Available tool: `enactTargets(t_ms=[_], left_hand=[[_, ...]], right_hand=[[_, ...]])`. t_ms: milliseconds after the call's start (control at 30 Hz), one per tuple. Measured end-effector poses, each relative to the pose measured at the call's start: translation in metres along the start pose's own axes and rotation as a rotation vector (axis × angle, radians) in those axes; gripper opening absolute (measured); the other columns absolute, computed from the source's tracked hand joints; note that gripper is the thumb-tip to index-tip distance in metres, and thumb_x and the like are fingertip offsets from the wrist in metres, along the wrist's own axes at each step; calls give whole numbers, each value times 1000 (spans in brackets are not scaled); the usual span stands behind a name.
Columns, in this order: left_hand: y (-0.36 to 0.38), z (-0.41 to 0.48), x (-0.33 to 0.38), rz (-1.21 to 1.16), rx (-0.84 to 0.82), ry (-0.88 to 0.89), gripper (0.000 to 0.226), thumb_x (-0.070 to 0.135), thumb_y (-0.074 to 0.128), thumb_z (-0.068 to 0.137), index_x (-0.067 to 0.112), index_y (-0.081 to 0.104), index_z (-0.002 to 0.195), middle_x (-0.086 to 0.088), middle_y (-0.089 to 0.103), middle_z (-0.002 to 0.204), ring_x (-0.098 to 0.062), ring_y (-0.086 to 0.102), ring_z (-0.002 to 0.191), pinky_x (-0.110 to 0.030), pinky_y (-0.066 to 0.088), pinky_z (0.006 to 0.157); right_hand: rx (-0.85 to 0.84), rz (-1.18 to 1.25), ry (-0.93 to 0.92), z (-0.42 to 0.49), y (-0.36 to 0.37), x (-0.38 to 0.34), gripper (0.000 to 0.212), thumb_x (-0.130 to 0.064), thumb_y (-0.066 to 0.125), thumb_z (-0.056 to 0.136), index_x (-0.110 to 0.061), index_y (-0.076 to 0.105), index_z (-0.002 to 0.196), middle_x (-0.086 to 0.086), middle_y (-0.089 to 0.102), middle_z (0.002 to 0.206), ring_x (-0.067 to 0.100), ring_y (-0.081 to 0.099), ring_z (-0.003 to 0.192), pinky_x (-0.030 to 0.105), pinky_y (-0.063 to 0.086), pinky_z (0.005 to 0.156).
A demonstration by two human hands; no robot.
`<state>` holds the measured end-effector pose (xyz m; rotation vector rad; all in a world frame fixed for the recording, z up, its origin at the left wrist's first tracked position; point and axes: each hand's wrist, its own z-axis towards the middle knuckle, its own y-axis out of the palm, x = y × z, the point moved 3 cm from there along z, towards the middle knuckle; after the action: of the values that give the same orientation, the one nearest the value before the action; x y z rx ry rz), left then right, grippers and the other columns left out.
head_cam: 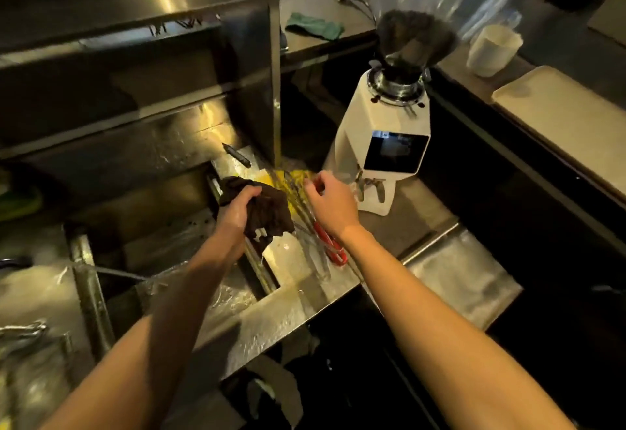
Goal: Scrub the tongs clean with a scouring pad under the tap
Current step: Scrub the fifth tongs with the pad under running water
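Seen from the head camera, the left hand (235,207) clutches a dark, crumpled scouring pad (271,214) in curled fingers at the sink's (176,223) right rim, just beside the right hand (330,204), whose fingers curl round the blurred red-handled tongs (330,243) over the wet steel counter (298,297).

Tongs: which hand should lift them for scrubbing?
Right. The right hand lies over the red-handled tongs on the counter, though its grip is unclear; the left hand is occupied, clutching the dark scouring pad.
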<state>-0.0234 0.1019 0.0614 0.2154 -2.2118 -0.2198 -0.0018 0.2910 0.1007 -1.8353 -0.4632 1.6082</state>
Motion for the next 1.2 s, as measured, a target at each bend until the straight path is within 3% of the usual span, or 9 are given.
enactTargets(t_ms=[100,200,333,467,567,667,867,1033,1200], left_hand=[[-4,6,-10,3,69,-27,64,48,75,59,7,72,108,-21,72,106,-39,68,94,-55,53,78],[-5,17,-18,-11,110,-9,58,42,68,72,2,67,114,-22,71,109,-41,68,98,-56,53,83],[-8,30,-30,-5,212,-47,31,33,62,89,11,65,110,-14,70,106,-28,66,90,-36,53,75],[-11,47,-43,-50,246,-96,27,28,59,92,6,66,107,-16,72,100,-26,69,85,-40,54,81],[-6,54,-48,-57,286,-76,15,24,58,94,12,66,91,-8,72,84,-19,69,72,-34,53,75],[-4,60,-50,-76,343,-69,16,26,61,92,13,66,99,-12,69,96,-25,66,85,-38,51,80],[7,72,-50,-129,337,-56,6,22,60,93,18,64,92,-6,66,88,-21,63,81,-34,50,75],[3,78,-43,-200,315,-48,6,15,54,93,15,60,93,-5,62,81,-19,60,72,-26,52,59],[-21,71,-39,-284,312,-18,18,8,39,93,9,57,91,-2,69,60,-21,66,61,-33,47,68]], right_hand=[[-99,-90,33,12,26,23,20,-38,52,99,-19,59,96,2,63,93,23,61,85,39,50,75],[-187,-228,69,29,50,45,21,-37,54,96,-18,62,102,7,59,108,29,60,99,38,47,79],[-275,-277,56,45,83,73,22,-37,64,90,-17,66,100,11,58,116,32,58,108,38,47,81],[-252,-500,-12,53,110,96,42,-48,69,86,-20,63,117,13,47,134,31,44,124,42,40,102],[-316,-642,-6,55,115,117,51,-49,70,85,-21,58,126,15,41,139,31,43,123,41,39,99],[-398,-613,-4,55,117,133,32,-41,62,95,-17,67,115,18,46,142,35,53,116,40,45,90],[-270,-393,-49,59,98,135,34,-35,43,104,-18,52,132,13,53,122,35,57,102,40,46,77],[-165,-407,-145,60,90,119,26,-39,40,104,-15,52,106,9,48,110,26,51,89,36,42,67],[-126,-346,-188,61,94,103,24,-37,42,104,-18,56,103,6,49,111,26,56,85,34,41,64]])
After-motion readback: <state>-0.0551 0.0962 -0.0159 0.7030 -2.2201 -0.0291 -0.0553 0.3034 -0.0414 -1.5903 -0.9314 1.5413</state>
